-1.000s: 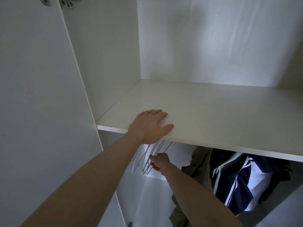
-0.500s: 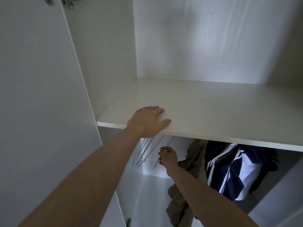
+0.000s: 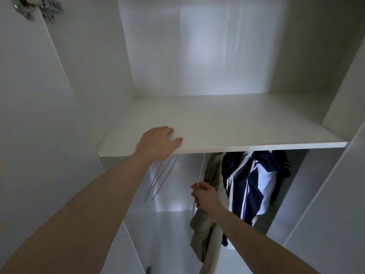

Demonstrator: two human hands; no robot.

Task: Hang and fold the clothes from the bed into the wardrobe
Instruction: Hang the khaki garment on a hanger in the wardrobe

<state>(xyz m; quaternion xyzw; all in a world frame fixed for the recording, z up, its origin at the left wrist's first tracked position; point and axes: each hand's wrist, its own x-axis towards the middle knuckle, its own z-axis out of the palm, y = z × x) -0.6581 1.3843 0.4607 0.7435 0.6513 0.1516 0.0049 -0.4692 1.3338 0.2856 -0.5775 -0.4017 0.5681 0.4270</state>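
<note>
White hanger point(image 3: 201, 171) now beside khaki garment point(image 3: 212, 175)

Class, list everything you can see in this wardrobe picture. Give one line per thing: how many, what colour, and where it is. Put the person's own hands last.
Shelf: one, white, across the wardrobe above the hanging space.
Door hinge: one, silver, top left corner.
Spare hangers: a few, thin grey wire, hanging under the shelf at left.
Hanger: one, white, pinched by the right hand.
Beige garment: one, hanging below the shelf, centre.
Jacket: one, navy and white, hanging right of the beige garment.
Left hand: flat on the shelf's front edge.
Right hand: grip on the white hanger.
</note>
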